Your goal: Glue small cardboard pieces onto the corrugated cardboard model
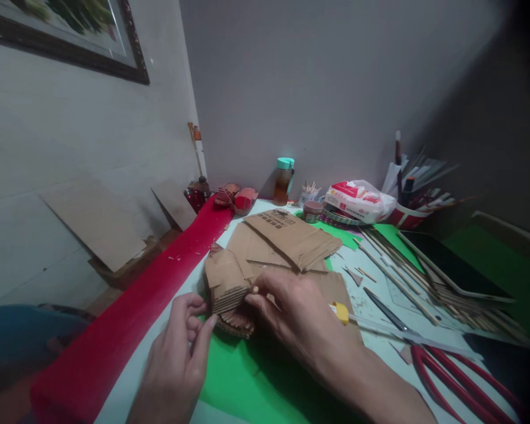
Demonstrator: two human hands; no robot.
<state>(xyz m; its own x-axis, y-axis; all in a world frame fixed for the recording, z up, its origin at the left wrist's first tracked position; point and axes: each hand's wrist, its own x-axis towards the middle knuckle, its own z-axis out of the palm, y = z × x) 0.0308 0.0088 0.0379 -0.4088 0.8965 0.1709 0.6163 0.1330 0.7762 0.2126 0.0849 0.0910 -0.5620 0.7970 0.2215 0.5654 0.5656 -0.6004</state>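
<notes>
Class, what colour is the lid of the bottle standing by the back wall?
Teal green; the bottle lid shows clearly in the head view.
</notes>
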